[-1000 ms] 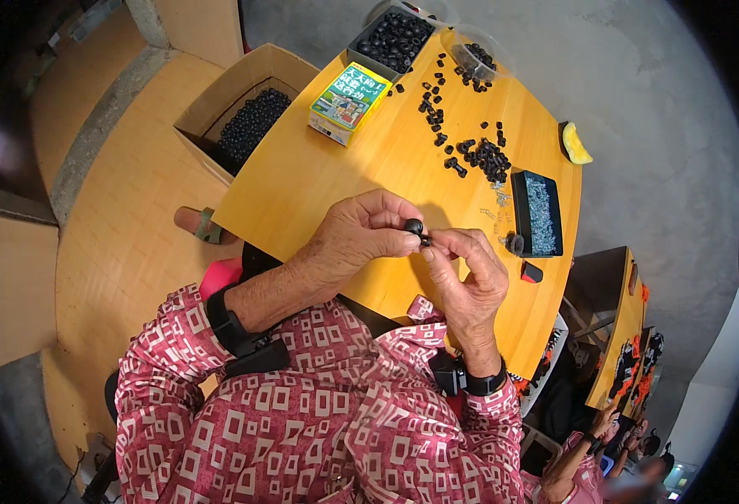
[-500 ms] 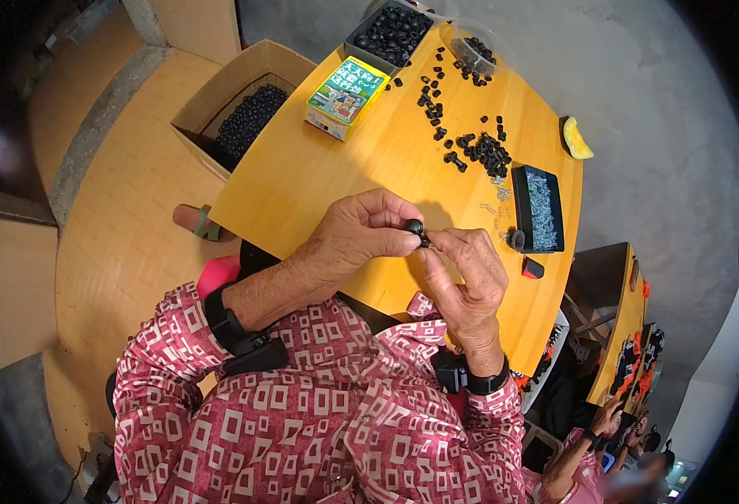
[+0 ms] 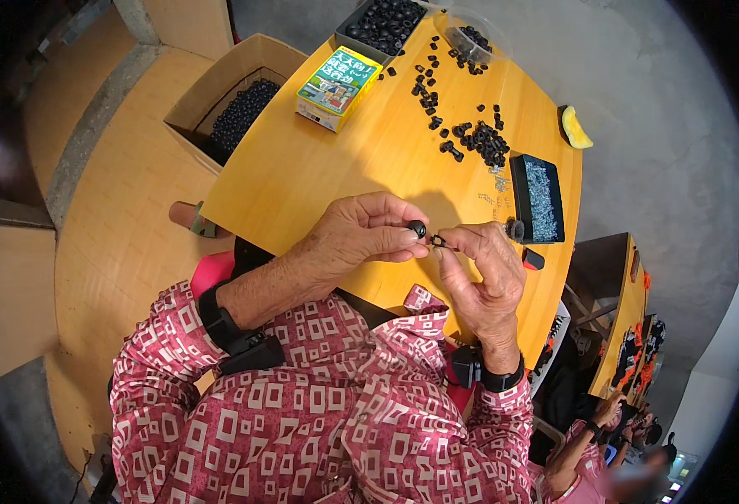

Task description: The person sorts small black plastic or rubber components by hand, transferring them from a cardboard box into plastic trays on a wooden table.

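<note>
Over the near part of the yellow table (image 3: 302, 185), my left hand (image 3: 361, 231) pinches a small round black plastic piece (image 3: 417, 228) between thumb and fingertips. Facing it, my right hand (image 3: 489, 267) is closed on a smaller black piece with an opening in it (image 3: 438, 241). A narrow gap separates the two pieces. Beyond my hands lies a loose heap of small black plastic parts (image 3: 487, 144). A black tray (image 3: 520, 202) of tiny shiny metal pieces stands right of that heap, with a few such pieces (image 3: 499, 179) scattered beside it.
At the far edge are a grey bin (image 3: 361, 49) of round black parts and a clear round tub (image 3: 504, 49). A yellow-green box (image 3: 338, 84) stands far left. Beside the table is a cardboard carton (image 3: 184, 139) of black pieces. Another person's arm (image 3: 567, 462) shows lower right.
My right hand has moved slightly right, away from my left. The two black pieces, close together before, are now apart. The view has shifted a little.
</note>
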Demonstrator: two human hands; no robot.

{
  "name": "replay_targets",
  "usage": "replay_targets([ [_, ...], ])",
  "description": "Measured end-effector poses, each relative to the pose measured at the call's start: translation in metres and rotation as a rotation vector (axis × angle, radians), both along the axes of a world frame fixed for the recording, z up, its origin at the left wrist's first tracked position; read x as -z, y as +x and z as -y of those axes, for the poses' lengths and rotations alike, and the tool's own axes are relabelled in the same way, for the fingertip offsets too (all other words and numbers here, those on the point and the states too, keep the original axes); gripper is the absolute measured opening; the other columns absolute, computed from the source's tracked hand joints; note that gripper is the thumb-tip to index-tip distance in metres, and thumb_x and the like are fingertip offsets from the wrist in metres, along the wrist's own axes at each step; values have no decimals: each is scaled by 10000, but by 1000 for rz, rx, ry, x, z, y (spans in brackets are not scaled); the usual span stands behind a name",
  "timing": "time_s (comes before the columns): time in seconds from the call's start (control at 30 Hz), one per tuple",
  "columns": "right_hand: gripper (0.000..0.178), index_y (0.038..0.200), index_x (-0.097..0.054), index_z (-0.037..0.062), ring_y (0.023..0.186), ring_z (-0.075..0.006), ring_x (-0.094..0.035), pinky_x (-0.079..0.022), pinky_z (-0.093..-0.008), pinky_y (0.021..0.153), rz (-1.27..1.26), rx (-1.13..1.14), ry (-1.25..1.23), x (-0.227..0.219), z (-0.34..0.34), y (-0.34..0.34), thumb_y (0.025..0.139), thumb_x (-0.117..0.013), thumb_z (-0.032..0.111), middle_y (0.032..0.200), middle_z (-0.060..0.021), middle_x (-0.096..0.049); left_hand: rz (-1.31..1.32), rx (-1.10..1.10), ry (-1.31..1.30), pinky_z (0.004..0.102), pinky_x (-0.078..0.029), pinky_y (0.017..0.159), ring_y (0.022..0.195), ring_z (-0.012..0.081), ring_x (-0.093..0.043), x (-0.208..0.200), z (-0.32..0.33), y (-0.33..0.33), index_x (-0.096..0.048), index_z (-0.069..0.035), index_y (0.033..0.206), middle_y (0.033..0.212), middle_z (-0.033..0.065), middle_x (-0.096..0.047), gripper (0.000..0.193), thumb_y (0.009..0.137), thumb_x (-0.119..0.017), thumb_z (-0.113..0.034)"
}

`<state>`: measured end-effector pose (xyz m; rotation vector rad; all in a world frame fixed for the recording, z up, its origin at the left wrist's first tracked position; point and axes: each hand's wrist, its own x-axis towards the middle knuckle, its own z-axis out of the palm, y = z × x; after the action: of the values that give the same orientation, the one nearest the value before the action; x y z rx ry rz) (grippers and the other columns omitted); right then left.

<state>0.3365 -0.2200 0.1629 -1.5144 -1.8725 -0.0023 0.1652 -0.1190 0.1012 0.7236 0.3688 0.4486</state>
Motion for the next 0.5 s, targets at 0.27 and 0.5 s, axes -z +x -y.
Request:
replay_targets([
  [0.27,207,905,-684,10,741,-246,-630,-501,-329,632,33,-17,2,-2,-4,1,718,-765,-27,837,-103,-659,-4,35,18,249,-571,860,991,179,-692,-1,0,1,-620,-1,1175,1093,100,-674,253,935,-651,-76],
  [0.5,216,925,-688,14,741,-251,-624,-504,-336,645,85,-44,-9,-4,-4,0,723,-748,-34,839,-100,-653,-7,50,47,255,-566,847,964,170,-697,3,1,2,-613,9,1175,1062,102,-683,281,930,-672,-114],
])
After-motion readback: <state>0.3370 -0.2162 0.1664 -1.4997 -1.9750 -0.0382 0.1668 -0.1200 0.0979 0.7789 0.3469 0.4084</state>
